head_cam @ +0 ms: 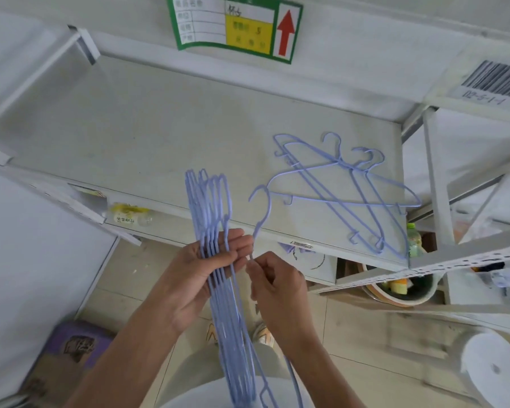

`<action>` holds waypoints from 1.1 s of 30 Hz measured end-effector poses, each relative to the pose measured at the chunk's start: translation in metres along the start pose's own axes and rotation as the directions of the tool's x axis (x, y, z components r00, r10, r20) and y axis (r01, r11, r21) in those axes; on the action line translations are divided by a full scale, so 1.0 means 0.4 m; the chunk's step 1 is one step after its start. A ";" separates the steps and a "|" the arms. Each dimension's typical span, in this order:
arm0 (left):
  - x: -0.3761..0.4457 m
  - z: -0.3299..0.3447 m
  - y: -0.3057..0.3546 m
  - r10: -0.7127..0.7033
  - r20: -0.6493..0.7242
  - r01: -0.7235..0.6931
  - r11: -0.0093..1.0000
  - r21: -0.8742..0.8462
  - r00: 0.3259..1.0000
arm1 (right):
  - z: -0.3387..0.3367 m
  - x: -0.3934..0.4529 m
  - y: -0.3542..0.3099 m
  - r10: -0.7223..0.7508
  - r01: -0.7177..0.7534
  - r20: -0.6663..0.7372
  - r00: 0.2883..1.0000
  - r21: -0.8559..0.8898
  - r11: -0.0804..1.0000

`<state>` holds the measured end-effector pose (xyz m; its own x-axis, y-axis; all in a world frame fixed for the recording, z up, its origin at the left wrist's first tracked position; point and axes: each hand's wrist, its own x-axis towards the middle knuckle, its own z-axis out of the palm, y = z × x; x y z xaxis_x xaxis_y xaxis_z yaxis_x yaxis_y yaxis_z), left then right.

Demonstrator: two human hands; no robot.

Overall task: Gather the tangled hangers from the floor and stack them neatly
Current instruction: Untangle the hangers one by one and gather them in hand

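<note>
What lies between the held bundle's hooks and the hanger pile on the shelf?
In the head view, between bundle and pile: the hook of a single hanger, pinched by the right hand.

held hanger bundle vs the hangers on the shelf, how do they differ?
The bundle is gripped in the left hand, off the shelf; the shelf hangers lie loose on the shelf. The bundle's hangers are aligned, hooks together; the shelf hangers cross at angles, hooks pointing apart. Both are light blue wire hangers.

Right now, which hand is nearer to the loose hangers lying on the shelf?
Right. The right hand is just below-left of the loose hangers; the left hand, holding the bundle, is farther left.
</note>
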<state>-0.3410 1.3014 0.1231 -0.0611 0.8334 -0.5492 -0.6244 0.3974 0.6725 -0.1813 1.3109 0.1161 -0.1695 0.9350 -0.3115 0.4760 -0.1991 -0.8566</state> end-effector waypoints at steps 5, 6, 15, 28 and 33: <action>-0.027 -0.052 0.018 -0.025 -0.037 0.019 0.987 -0.158 0.999 | -0.035 -0.023 -0.010 -0.078 0.074 0.043 0.996 0.096 0.993; -0.036 -0.062 0.020 -0.037 -0.031 0.031 0.985 -0.171 0.999 | -0.040 -0.027 -0.014 -0.103 0.097 0.046 0.994 0.105 0.990; -0.052 -0.012 -0.028 -0.109 0.031 0.112 0.985 -0.134 0.994 | 0.011 -0.018 -0.031 -0.394 0.403 0.086 0.915 -0.220 0.888; -0.008 0.057 -0.062 0.264 0.084 -0.276 0.890 0.364 0.961 | -0.043 -0.047 0.043 -0.205 0.207 0.032 0.978 -0.060 0.977; 0.009 0.091 -0.089 0.247 0.106 -0.269 0.893 0.360 0.963 | -0.031 -0.067 0.048 -0.134 0.131 0.016 0.991 0.147 0.980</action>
<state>-0.2908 1.3042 0.1153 -0.1305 0.9416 -0.3103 -0.2612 0.2693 0.9270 -0.1570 1.2857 0.1129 -0.2459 0.9484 -0.2002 0.3174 -0.1164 -0.9411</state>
